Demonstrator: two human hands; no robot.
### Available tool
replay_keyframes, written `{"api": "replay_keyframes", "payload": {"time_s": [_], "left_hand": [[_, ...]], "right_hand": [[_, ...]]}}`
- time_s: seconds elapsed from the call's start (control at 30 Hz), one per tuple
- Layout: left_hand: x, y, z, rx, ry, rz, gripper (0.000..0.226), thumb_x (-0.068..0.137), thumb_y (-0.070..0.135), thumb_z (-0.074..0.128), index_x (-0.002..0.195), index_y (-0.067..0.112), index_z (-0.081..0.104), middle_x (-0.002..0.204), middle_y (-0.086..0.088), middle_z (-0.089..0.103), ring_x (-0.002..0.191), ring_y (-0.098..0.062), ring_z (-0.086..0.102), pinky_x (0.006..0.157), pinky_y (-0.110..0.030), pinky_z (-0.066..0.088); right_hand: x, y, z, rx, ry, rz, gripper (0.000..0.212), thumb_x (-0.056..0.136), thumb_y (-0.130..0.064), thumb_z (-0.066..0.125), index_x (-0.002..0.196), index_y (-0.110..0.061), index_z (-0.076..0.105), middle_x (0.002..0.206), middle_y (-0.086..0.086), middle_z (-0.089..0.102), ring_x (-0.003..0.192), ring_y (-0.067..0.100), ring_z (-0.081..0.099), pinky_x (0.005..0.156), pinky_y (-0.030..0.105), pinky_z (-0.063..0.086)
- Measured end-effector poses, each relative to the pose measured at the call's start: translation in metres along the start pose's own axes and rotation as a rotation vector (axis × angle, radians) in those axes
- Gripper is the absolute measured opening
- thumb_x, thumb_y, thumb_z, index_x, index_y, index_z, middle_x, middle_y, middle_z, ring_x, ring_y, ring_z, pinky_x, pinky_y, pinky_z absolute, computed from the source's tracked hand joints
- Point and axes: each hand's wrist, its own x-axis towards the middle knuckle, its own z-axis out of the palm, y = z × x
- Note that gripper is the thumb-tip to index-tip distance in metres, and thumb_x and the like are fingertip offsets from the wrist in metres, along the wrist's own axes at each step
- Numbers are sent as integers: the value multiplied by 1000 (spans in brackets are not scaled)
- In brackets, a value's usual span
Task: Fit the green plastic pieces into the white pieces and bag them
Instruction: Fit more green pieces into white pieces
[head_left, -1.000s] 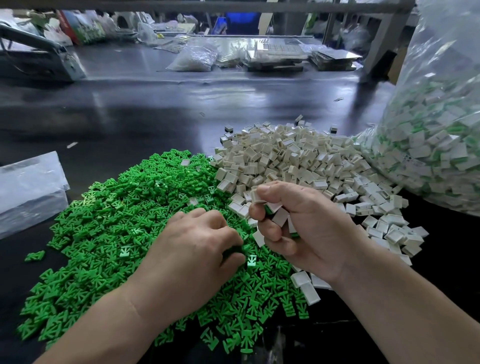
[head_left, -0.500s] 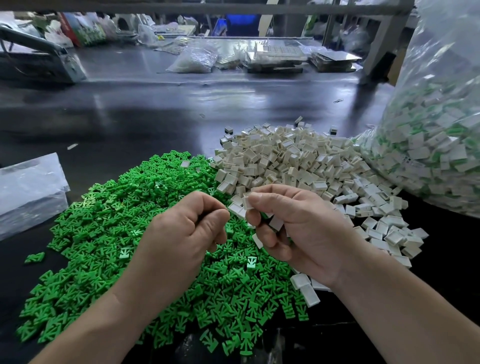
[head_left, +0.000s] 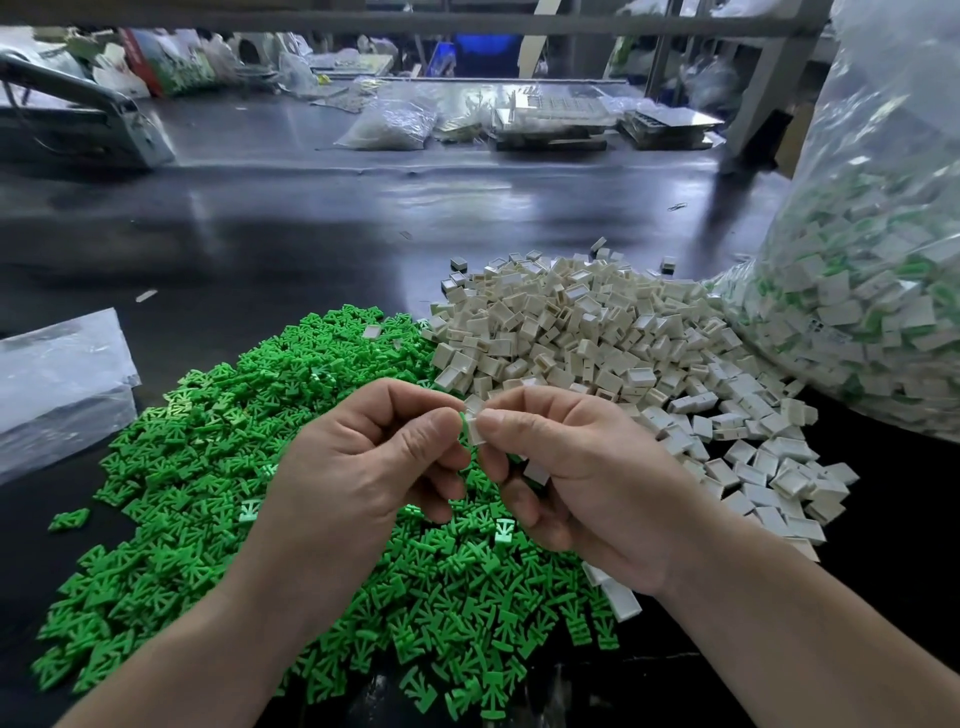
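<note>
Left hand (head_left: 363, 467): fingers curled, thumb and forefinger pinching a green piece (head_left: 462, 420).
Right hand (head_left: 587, 483): fingertips pinching a white piece (head_left: 476, 429) that touches the green one.
Piles: green heap (head_left: 208, 467) below the hands, white heap (head_left: 597, 343) behind, on the dark table (head_left: 311, 234).
Clear bag (head_left: 872, 312): far right, full.

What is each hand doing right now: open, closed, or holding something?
Left hand: closed, pinching a green piece.
Right hand: closed, pinching a white piece, with a spare white piece under its curled fingers.
</note>
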Motion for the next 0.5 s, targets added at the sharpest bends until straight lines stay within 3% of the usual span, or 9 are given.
{"api": "replay_keyframes", "payload": {"time_s": [0.37, 0.5], "left_hand": [[-8, 7, 8, 253, 45, 166, 8, 81, 27, 67, 87, 27, 72, 72, -5, 71, 58, -14, 67, 51, -19, 52], [-6, 8, 7, 17, 14, 69, 17, 78, 26, 76, 93, 20, 73, 71, -11, 69, 57, -20, 65, 49, -25, 51]], "right_hand": [[0, 4, 1, -38, 7, -112, 9, 98, -18, 64, 91, -14, 67, 71, 4, 58, 46, 10, 47, 35, 19, 34], [-2, 3, 1, -65, -12, -108, 13, 97, -23, 64, 88, -15, 68, 71, 3, 57, 46, 11, 47, 35, 18, 33]]}}
